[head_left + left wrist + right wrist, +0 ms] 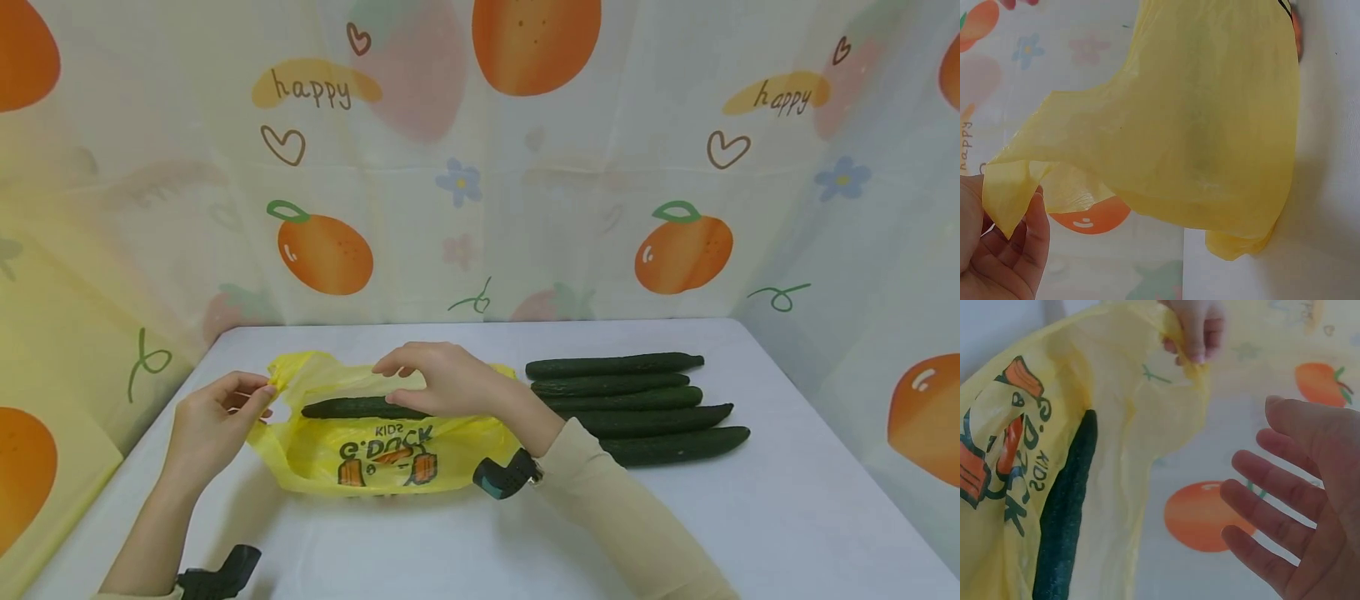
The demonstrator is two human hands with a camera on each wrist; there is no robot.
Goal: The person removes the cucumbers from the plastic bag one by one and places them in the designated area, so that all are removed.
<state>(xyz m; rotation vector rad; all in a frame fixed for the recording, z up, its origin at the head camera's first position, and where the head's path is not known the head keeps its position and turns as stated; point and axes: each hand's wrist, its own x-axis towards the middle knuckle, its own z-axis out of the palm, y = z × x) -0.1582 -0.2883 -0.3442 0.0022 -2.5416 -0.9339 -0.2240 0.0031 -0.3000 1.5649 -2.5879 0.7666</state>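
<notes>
My left hand pinches a handle corner of a yellow plastic bag between thumb and fingers. A duck print and lettering, upside down in the head view, mark the bag's front. Inside the bag's mouth lies one dark green cucumber, its end toward my left hand. My right hand hovers above the bag and overlaps the cucumber in the head view. In the right wrist view its fingers are spread and hold nothing, apart from the cucumber. The left wrist view shows the cucumber as a dark shade through the plastic.
Several cucumbers lie side by side to the right of the bag, partly behind my right forearm. They rest on a white table. A curtain printed with oranges hangs behind the table and along its sides.
</notes>
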